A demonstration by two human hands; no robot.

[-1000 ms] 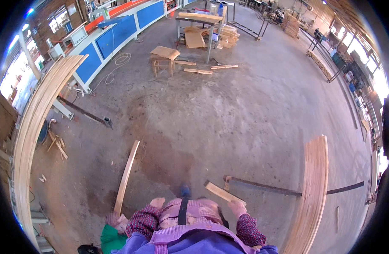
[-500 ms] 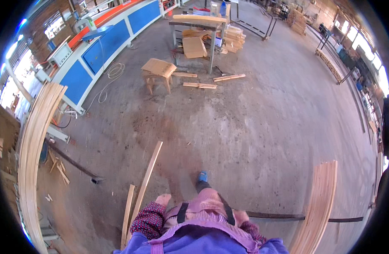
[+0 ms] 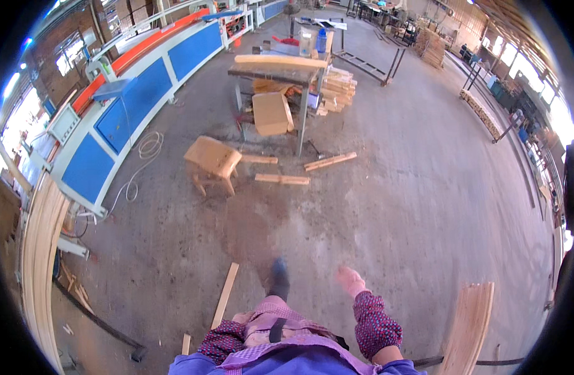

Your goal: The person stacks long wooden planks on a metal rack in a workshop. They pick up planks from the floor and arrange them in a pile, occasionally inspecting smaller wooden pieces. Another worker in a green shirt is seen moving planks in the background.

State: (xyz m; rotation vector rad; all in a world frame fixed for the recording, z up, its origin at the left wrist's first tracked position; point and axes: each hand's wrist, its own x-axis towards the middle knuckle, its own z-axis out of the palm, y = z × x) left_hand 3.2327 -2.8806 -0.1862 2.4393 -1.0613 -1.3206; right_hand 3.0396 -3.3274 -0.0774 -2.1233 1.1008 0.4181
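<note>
My right hand (image 3: 351, 281) swings out in front of my body, past a patterned sleeve cuff (image 3: 377, 325). Nothing shows in it, but its fingers are smeared by motion. On the other side, my left arm in its patterned sleeve (image 3: 222, 341) hangs close to the pink checked apron (image 3: 287, 322). That hand is mostly hidden there, so its fingers cannot be made out. A thin wooden strip (image 3: 226, 295) lies just beyond my left arm. To the right of my right arm is a stack of wooden strips (image 3: 469, 328).
Ahead stand a low stool (image 3: 213, 156) and a worktable (image 3: 271, 72) with boards beneath. Loose wood pieces (image 3: 282, 179) lie on the floor. A long blue-and-white machine (image 3: 137, 103) runs along the left, near stacked long strips (image 3: 40, 250). A metal bar (image 3: 99, 315) lies at lower left.
My body has moved forward, bringing the stool and table closer. My right hand has swung forward from beside the apron; my left has drawn back. The floor strips have slid toward the lower edge.
</note>
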